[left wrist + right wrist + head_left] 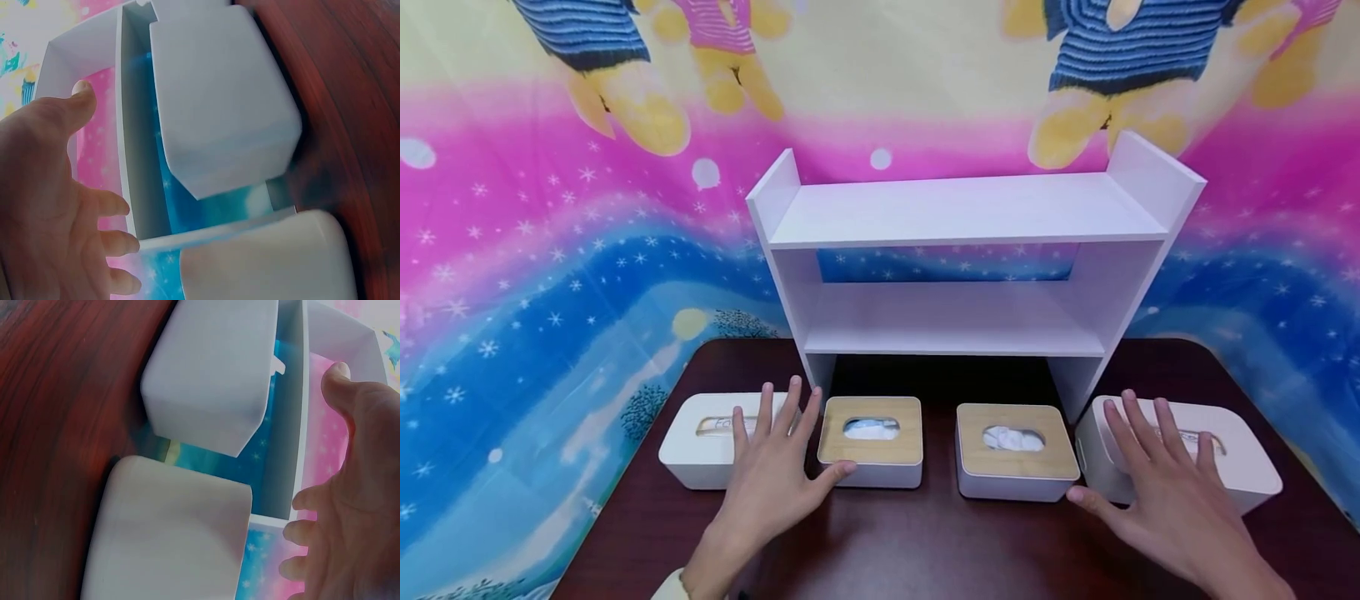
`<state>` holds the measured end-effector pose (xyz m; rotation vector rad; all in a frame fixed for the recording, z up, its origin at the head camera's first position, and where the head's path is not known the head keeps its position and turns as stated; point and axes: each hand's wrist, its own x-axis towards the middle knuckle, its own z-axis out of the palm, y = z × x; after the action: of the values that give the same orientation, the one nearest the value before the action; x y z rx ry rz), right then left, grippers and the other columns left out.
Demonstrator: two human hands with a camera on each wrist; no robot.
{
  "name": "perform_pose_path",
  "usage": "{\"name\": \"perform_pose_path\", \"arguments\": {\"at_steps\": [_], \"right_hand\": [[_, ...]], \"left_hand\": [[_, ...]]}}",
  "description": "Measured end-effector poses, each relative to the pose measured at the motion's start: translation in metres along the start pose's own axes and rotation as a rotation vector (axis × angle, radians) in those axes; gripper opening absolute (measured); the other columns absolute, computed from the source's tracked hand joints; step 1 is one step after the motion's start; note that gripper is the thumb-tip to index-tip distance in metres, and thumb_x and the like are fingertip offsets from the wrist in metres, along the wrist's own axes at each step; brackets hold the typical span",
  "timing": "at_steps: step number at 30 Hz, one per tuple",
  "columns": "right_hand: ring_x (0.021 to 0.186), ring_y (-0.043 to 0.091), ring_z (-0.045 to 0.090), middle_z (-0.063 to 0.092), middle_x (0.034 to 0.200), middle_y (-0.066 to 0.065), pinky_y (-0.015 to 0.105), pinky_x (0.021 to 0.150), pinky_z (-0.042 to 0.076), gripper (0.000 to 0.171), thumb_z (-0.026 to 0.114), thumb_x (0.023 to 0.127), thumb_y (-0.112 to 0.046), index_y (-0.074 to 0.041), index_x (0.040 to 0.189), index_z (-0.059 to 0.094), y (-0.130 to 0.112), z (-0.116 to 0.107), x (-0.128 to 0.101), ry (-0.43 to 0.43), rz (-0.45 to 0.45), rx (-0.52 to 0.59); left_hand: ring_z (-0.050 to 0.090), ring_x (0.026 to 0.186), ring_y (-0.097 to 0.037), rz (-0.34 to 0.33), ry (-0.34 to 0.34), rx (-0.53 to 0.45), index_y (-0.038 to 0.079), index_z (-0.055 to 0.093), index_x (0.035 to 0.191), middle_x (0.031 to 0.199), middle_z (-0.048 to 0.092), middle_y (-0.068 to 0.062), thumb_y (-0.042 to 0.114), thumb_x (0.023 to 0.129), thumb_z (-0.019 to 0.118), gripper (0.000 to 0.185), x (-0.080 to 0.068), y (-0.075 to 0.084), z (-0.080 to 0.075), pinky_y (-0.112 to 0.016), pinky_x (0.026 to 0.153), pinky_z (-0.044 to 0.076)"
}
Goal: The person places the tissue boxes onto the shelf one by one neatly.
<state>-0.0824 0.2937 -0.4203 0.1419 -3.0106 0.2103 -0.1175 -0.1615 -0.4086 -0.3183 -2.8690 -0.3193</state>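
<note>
My left hand [772,475], fingers spread, hovers in front of the white tissue box [696,467] at the far left. Its thumb reaches toward a tissue box with a wooden lid [835,446]. On the other side my right hand [1176,496] is spread over the white tissue box [1247,475] at the far right. A second wooden-lidded tissue box [977,467] stands to the left of that hand. Tissue shows in the oval slots of both wooden lids. In the left wrist view the left hand [50,206] holds nothing, and the right hand [362,494] in its own wrist view is likewise bare.
Behind the boxes stands a white two-tier shelf [955,321] on the dark wood table [925,550]. A colourful cloth backdrop [550,250] with cartoon bears hangs behind the table. Both table sides slope toward the backdrop.
</note>
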Motion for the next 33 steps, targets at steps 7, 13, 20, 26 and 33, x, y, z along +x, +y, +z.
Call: {"name": "perform_pose_path", "arguments": {"at_steps": [7, 13, 20, 26, 33], "right_hand": [[0.165, 0.047, -0.017, 0.004, 0.18, 0.022, 0.082, 0.119, -0.019, 0.125, 0.064, 0.088, -0.084, -0.014, 0.174, 0.005, -0.008, 0.001, 0.0, 0.006, -0.029, 0.024], [0.165, 0.05, -0.012, 0.007, 0.18, 0.024, 0.082, 0.12, -0.017, 0.126, 0.065, 0.087, -0.085, -0.013, 0.174, 0.009, -0.017, -0.001, 0.001, -0.039, -0.019, 0.054], [0.167, 0.048, -0.005, 0.008, 0.18, 0.023, 0.076, 0.126, -0.014, 0.124, 0.07, 0.088, -0.078, -0.013, 0.174, 0.009, -0.023, 0.003, -0.002, -0.035, -0.055, 0.117], [0.167, 0.048, -0.002, 0.011, 0.179, 0.025, 0.075, 0.128, -0.011, 0.125, 0.069, 0.089, -0.079, -0.014, 0.175, 0.006, -0.028, 0.007, -0.003, -0.05, -0.046, 0.166], [0.168, 0.044, 0.001, 0.011, 0.18, 0.023, 0.064, 0.134, -0.009, 0.121, 0.075, 0.091, -0.069, -0.012, 0.174, 0.009, -0.035, 0.015, -0.008, -0.019, -0.062, 0.248]], "left_hand": [[0.016, 0.165, -0.05, 0.049, 0.002, 0.006, 0.023, 0.039, 0.168, 0.178, 0.028, -0.013, 0.081, 0.088, 0.067, 0.104, 0.003, 0.015, 0.006, -0.084, 0.124, 0.011], [0.014, 0.166, -0.047, 0.078, -0.023, 0.0, 0.024, 0.038, 0.169, 0.18, 0.024, -0.009, 0.082, 0.088, 0.066, 0.103, 0.006, 0.034, 0.01, -0.08, 0.127, 0.011], [0.009, 0.169, -0.04, 0.135, -0.06, -0.055, 0.024, 0.033, 0.171, 0.181, 0.019, -0.008, 0.081, 0.091, 0.063, 0.103, 0.008, 0.058, 0.018, -0.075, 0.13, 0.014], [0.014, 0.168, -0.041, 0.185, -0.093, -0.079, 0.024, 0.033, 0.171, 0.181, 0.019, -0.007, 0.086, 0.092, 0.055, 0.103, 0.006, 0.078, 0.026, -0.07, 0.131, 0.022], [0.013, 0.169, -0.036, 0.24, -0.16, -0.102, 0.025, 0.024, 0.173, 0.182, 0.017, -0.005, 0.087, 0.093, 0.049, 0.104, 0.005, 0.1, 0.032, -0.063, 0.133, 0.025]]}}
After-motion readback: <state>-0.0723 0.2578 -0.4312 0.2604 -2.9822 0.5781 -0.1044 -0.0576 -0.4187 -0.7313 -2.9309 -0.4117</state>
